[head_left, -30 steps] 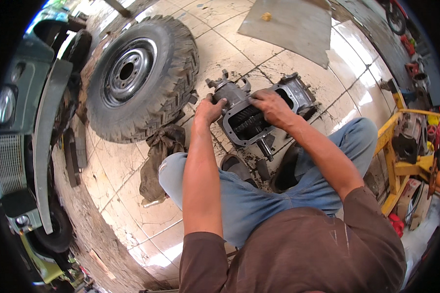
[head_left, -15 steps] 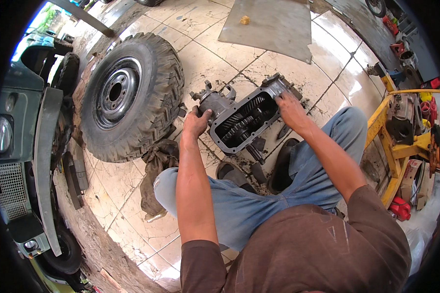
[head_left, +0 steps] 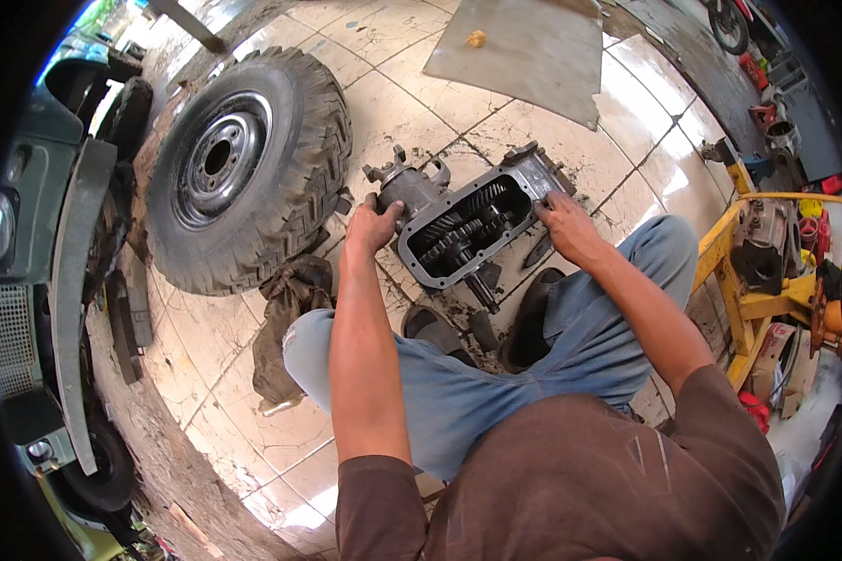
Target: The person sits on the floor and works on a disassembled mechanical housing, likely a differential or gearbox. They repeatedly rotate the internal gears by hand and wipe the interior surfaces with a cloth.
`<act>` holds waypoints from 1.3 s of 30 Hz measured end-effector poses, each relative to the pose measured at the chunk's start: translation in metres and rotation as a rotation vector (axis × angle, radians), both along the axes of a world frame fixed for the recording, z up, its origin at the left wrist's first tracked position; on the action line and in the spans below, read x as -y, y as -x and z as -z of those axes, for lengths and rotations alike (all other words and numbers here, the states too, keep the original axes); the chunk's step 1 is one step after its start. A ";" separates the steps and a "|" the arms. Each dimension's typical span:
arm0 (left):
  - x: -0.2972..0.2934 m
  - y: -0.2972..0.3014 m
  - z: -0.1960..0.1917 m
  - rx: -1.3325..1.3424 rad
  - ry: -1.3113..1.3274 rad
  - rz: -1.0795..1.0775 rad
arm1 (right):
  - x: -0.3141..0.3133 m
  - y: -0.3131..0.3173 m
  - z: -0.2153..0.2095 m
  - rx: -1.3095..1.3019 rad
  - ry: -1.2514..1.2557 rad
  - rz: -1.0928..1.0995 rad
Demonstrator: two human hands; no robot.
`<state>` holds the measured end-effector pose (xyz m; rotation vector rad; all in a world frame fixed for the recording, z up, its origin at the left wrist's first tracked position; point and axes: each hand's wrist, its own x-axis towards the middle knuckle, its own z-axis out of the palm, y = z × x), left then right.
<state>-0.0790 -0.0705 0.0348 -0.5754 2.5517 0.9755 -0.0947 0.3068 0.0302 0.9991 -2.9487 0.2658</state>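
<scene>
Gearbox housing: this grey open-topped case [head_left: 533, 175] is down at the tiled floor [head_left: 253, 421], just past the feet, set slantwise with one long side toward the person
Insides: toothed gears [head_left: 454, 238] in plain view through the opening, plus a splined shaft [head_left: 483, 292] poking out the near side
Left hand: [head_left: 374, 224] on the round part at the housing's left end, thumb spread away from the other fingers; those fingertips are hidden, so can't tell how hard it's gripping
Right hand: [head_left: 569, 227] at the housing's right end, fingers bent and close together against the edge; can't tell if they're pinching it or just resting there
Big wheel: chunky-tread tire [head_left: 318, 168] left of the housing, leaning a bit, black steel rim [head_left: 223, 159] facing up and left
Rag: crumpled dark cloth [head_left: 276, 346] near the left knee
Off to the right: yellow metal stand [head_left: 734, 309]
Beyond the gearbox: flat grey sheet [head_left: 533, 70] with a small yellowish lump [head_left: 477, 38] on it
</scene>
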 end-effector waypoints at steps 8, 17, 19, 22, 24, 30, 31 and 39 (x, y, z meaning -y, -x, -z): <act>-0.016 0.008 0.001 -0.066 0.009 -0.005 | 0.010 0.053 0.027 -0.196 0.035 -0.024; 0.002 0.005 0.006 0.003 -0.059 -0.011 | 0.013 0.034 0.003 -0.015 -0.144 -0.027; -0.010 0.010 -0.004 0.004 -0.069 0.012 | 0.006 0.049 0.008 -0.016 -0.145 0.010; -0.005 0.005 -0.004 0.005 -0.046 -0.015 | 0.007 0.036 0.011 0.008 -0.078 0.028; -0.004 0.001 -0.003 0.011 -0.032 -0.023 | -0.002 0.013 0.006 0.026 0.001 0.036; -0.005 0.005 -0.001 -0.059 -0.017 -0.015 | -0.009 0.040 0.018 -0.042 -0.100 -0.039; -0.010 0.009 -0.007 0.014 -0.063 0.025 | -0.014 0.046 0.020 -0.042 -0.092 -0.033; -0.006 0.007 0.001 -0.029 -0.002 -0.004 | -0.014 0.024 0.004 -0.032 -0.184 -0.066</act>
